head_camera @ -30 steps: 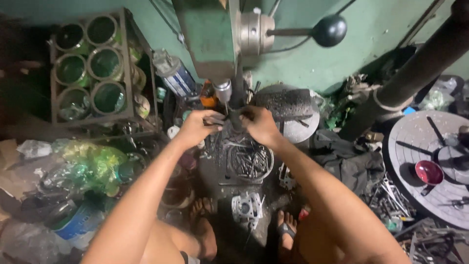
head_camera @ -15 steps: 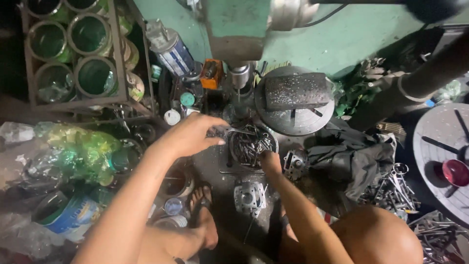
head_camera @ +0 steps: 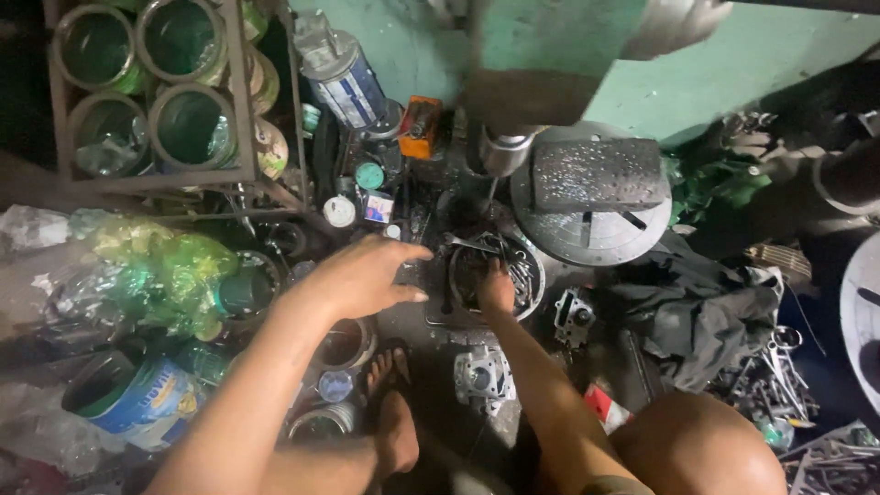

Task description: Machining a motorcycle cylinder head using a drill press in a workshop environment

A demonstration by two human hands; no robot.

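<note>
Metal bits (head_camera: 513, 266), a tangle of small loose steel pieces, lie in a round shallow pan (head_camera: 536, 298) on the floor, right under the spindle of the green drill press (head_camera: 532, 55). In the head view, the right hand (head_camera: 496, 289) reaches down into this pan with its fingers buried among the pieces; whether its grip has closed on any one of them I cannot tell. The left hand (head_camera: 362, 275) hovers just left of that grip, palm down, fingers spread wide and holding nothing. I judge the pieces hard, stiff and heavy for their size, probably oily and sharp-edged, best pinched singly by the middle of the shank. They lie every way, so no common long axis shows. Beyond the grip sits a round machine table (head_camera: 587, 197) carrying a dark block; to the left stand a rack of green tins (head_camera: 151, 82), and nearer the person a bare foot (head_camera: 394, 412).
</note>
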